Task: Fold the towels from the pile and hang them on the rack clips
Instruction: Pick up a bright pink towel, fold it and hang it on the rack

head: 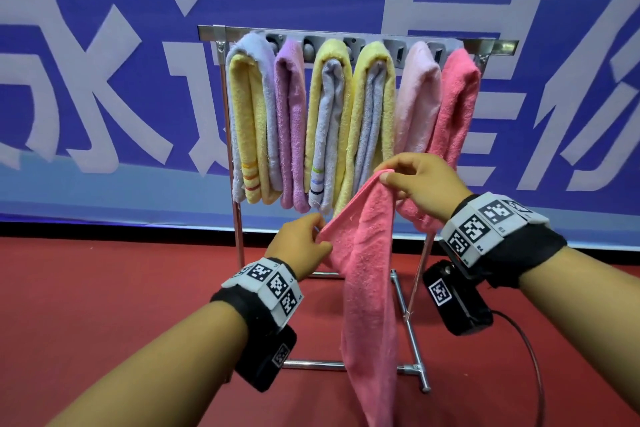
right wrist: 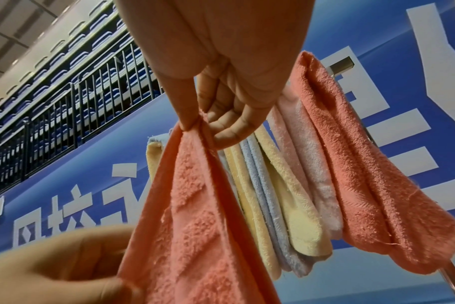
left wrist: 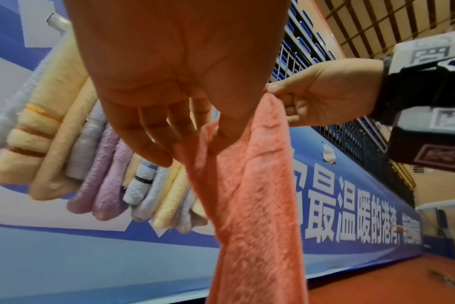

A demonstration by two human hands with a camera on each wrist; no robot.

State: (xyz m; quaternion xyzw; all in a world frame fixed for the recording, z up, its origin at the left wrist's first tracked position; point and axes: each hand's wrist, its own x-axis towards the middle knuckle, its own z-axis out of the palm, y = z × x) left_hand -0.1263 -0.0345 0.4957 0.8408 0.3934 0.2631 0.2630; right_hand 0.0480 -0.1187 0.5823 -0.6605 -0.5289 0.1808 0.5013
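Pink towel [head: 367, 271] hangs in front of the rack [head: 346, 37], held up btwn both hands, its long body drooping down past the rack's base bar toward the red floor [head: 104, 305]. Right hand [head: 420, 181] pinches one top corner btwn thumb & forefinger, other fingers curled loosely; in the right wrist view the thumb tip and fingers [right wrist: 229, 131] nip the towel's edge. Left hand [head: 301, 243] sits lower & to the left of that, pinching the towel's side edge w/ thumb & fingertips; left wrist view shows the fingers [left wrist: 148, 139] mostly extended downward, cloth caught at the tips. So the top edge runs slanted, higher at the right hand. Behind the towel, the rack carries six folded towels side by side under its top bar w/ clips: from rack's left end, a yellow/lavender one [head: 249, 122], a purple one [head: 291, 122], a yellow-and-grey striped one [head: 329, 122], another yellow/grey one [head: 372, 115], a pale pink one [head: 417, 97], and a deeper pink one [head: 457, 97] at the rack's right end. Right hand is just in front of the lower ends of the last two. Both wrists wear black bands w/ marker tags [head: 485, 219]. Behind the rack, a blue banner [head: 104, 80] w/ large white characters.
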